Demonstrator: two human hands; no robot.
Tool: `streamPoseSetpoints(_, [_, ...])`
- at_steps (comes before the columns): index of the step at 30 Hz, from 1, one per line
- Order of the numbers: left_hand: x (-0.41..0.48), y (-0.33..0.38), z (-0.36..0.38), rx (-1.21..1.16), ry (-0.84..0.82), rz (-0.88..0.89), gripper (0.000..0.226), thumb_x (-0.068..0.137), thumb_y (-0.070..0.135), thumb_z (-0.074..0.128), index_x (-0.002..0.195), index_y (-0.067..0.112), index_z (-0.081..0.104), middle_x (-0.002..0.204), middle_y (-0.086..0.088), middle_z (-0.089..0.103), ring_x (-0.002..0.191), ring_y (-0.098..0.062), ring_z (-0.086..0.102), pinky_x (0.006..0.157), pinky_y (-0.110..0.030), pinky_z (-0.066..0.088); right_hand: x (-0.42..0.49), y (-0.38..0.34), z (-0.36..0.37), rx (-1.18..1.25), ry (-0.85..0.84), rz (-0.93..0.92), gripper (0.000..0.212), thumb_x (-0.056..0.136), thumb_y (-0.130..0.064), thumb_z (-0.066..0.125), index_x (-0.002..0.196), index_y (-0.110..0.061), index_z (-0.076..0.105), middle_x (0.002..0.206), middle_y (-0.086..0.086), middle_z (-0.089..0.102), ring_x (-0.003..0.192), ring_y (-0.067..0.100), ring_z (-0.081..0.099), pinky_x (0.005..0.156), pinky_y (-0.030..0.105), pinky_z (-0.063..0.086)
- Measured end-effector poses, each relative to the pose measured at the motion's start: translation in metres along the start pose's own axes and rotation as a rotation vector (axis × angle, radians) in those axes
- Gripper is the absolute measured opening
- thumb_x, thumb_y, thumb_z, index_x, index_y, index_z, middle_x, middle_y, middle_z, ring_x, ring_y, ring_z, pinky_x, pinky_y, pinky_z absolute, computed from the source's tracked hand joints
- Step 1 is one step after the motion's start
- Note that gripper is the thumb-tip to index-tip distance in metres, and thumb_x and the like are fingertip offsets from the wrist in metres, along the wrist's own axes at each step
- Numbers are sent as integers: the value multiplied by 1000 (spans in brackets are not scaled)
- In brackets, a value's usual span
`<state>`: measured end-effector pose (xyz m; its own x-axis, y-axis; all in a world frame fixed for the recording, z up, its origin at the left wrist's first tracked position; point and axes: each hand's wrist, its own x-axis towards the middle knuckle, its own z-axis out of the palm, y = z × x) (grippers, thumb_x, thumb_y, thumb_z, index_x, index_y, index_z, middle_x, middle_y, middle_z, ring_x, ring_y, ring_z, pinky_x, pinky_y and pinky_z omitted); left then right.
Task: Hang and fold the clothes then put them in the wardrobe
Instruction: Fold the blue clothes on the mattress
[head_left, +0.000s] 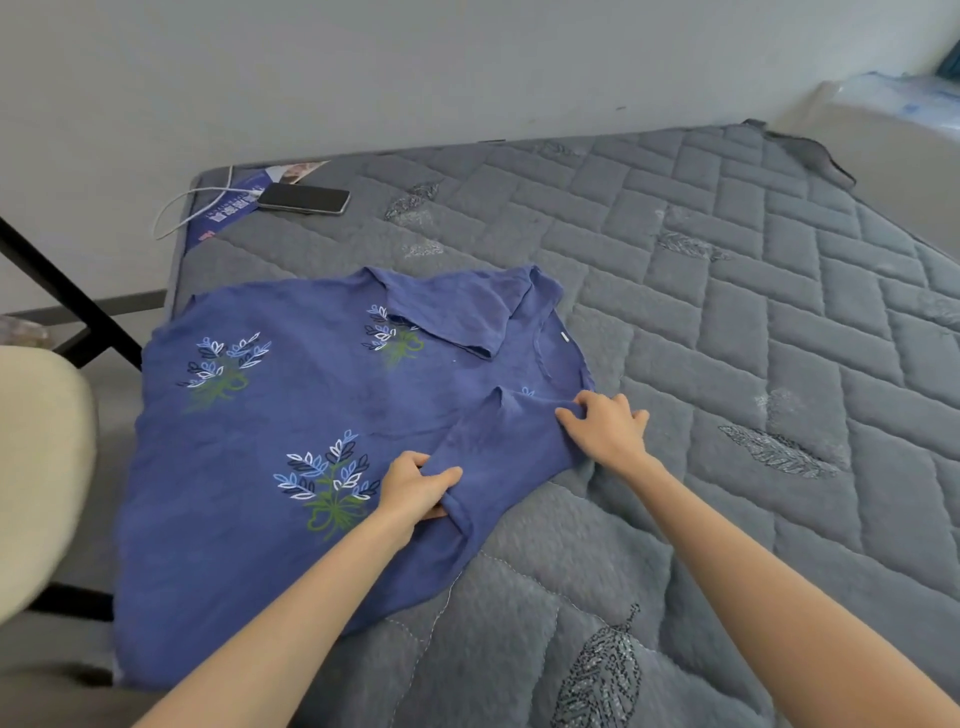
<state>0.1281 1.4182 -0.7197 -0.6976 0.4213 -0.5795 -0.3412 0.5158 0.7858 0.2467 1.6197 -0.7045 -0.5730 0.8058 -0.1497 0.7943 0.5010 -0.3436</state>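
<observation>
A blue top (291, 415) printed with white and green leaf sprigs lies spread flat on the grey quilted mattress (753, 322). Its far sleeve is folded in over the body near the neckline. My left hand (415, 491) pinches the hem of the near sleeve, thumb on top of the cloth. My right hand (605, 428) grips the same sleeve at the shoulder, fingers curled into the fabric. The sleeve lies between my two hands, partly turned over the shirt's body.
A black phone (304, 198) with a white charging cable (182, 208) lies at the mattress's far left corner beside a blue leaflet (223, 215). A cream chair (36, 467) and black frame bars (67, 296) stand left of the bed. A wall runs behind.
</observation>
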Motion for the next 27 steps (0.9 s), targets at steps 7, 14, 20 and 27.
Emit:
streamPoseSetpoints(7, [2,6,-15,650,86,199,27,83,33,62,94,16,45,93,-4,63,86,-27,64,75,-34,49,1,19,4,-20,64,-4,21,92,-36,54,103,-19,57,113,9,58,112,31,45,90,41,35])
streamPoseSetpoints(14, [-9,29,26,964,31,798,53,88,40,56,133,18,42,140,-4,35,128,-25,33,101,-33,30,7,22,8,171,104,62,56,88,-51,57,131,-17,44,134,8,46,120,32,36,98,43,32])
streamPoseSetpoints(20, [-5,22,77,1308,-280,787,72,98,52,29,152,20,-7,159,-2,-15,145,-18,-15,117,-44,-10,5,44,22,-38,178,-6,57,87,-59,53,121,-13,50,120,9,51,112,31,41,92,41,31])
streamPoseSetpoints(27, [8,19,82,1359,-199,606,98,85,72,32,149,15,-16,153,-12,-29,141,-27,-27,114,-49,-15,24,49,17,-23,250,73,47,93,-56,45,85,-12,58,97,8,61,99,31,50,83,41,36])
